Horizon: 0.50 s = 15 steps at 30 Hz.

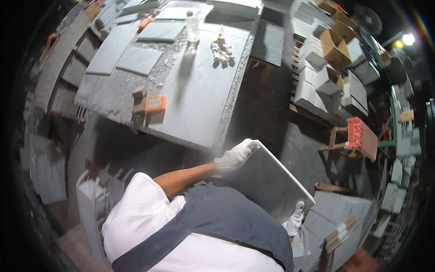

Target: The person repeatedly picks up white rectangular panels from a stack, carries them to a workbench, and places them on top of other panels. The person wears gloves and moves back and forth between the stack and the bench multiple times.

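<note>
In white knit gloves, my two hands hold a flat rectangular slab (267,179) in front of my dark apron. It looks like a stone tile, with a grey shaded face and a thin white edge. My left hand (237,155) is closed over its far left corner, close to the worktable (216,129). At the near right corner, my right hand (296,219) grips it with the thumb up on the face; its other fingers are mostly hidden. The slab is tilted and held off the table. Its lower left part disappears behind my body.
On the worktable lie pale slabs (140,60), an orange block (155,104), a clear bottle (192,27) and spare gloves (222,51). Cartons (312,86) are stacked on a pallet at right. A small wooden stool (361,136) with red-printed covering and a wrapped stack (337,206) stand nearer.
</note>
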Available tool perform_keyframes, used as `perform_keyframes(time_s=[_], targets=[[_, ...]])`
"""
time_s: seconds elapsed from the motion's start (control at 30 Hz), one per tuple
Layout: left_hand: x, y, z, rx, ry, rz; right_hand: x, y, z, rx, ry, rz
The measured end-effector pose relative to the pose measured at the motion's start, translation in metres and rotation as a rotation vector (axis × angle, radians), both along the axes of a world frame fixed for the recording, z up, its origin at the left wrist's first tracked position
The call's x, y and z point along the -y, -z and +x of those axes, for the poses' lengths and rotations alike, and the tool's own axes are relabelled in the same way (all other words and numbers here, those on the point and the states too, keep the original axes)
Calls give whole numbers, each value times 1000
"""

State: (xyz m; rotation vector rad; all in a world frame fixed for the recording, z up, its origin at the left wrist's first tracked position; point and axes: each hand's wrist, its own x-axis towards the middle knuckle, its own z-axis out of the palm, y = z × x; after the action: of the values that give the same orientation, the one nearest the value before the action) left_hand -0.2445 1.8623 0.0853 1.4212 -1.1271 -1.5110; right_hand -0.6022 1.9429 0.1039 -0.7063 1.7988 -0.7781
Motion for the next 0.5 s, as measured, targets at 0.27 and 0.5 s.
perform_keyframes(time_s=[0.27,0.5], targets=[[-9,-8,-11,-22,-552,202,158,7,-6,-15,-431,-43],[-12,6,32,144,-861,682,261,-8,101,177,-755,-26]])
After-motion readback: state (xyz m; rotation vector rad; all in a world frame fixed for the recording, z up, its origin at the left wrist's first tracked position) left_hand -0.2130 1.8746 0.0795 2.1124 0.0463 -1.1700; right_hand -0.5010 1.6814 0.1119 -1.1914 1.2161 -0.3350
